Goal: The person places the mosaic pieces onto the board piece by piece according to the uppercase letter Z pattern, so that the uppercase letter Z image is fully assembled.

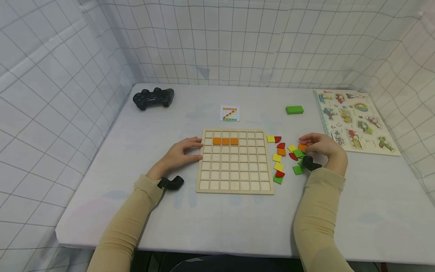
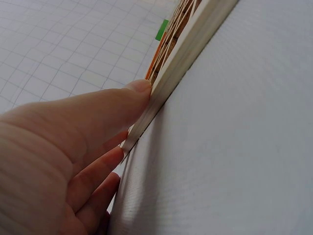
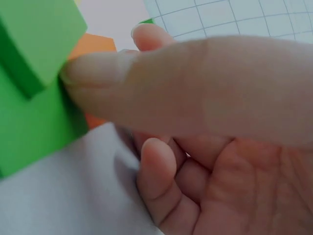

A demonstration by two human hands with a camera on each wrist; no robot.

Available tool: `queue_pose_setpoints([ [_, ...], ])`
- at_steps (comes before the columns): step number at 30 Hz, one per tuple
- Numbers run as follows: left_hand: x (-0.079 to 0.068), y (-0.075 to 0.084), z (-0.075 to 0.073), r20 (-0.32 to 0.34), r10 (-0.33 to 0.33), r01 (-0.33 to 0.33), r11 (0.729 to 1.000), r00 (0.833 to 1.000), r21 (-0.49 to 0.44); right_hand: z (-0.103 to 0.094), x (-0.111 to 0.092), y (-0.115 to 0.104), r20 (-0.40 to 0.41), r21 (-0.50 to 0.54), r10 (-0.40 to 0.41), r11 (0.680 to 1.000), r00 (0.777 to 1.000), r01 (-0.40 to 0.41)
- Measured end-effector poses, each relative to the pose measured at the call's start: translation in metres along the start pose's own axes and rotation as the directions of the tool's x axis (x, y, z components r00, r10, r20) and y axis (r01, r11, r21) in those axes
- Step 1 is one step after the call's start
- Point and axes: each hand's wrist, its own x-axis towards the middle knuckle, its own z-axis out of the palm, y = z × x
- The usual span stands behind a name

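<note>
A wooden grid board [image 1: 235, 193] lies mid-table, with three orange square tiles [image 1: 225, 141] side by side in its second row. My left hand [image 1: 178, 154] rests at the board's left edge, fingers extended; its thumb [image 2: 139, 87] touches the frame in the left wrist view. To the board's right, my right hand [image 1: 319, 144] pinches an orange square tile [image 1: 302, 147] between thumb and index finger. In the right wrist view the thumb [image 3: 98, 73] covers part of that tile, close beside green tiles [image 3: 41, 44].
Yellow square tiles [image 1: 278, 166], red quarter-round tiles [image 1: 280, 145] and several green ones lie between board and right hand. Behind the board are a small pattern card [image 1: 230, 113] and a green block [image 1: 294, 110]. A black game controller [image 1: 153, 98] sits back left, a picture puzzle board [image 1: 357, 121] back right.
</note>
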Motion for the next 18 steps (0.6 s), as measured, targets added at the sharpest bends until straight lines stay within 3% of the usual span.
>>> queue_pose_setpoints([
  [18,-0.0004,-0.0014,0.0008,-0.011,0.026,-0.026,0.999,1.0,-0.028,0.0005,0.0007,-0.0012,0.004,0.014,-0.005,1.0,1.0,0.005],
])
